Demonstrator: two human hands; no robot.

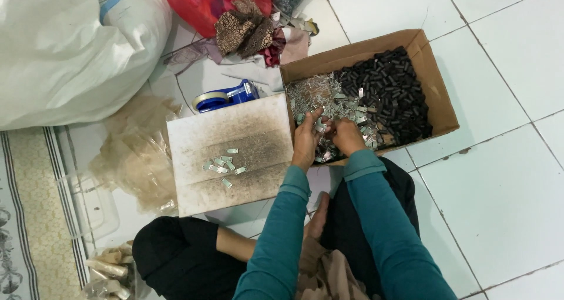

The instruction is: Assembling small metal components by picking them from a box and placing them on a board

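Long teal sleeves with folded cuffs, black trousers, a beige cloth in the lap.

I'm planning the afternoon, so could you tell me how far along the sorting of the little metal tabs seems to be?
Early on, it seems. About ten metal tabs lie set out on the smudged white board. Both the left hand and right hand are down in the cardboard box, fingers in the silver pieces. A large heap remains there, beside many black cylinders.
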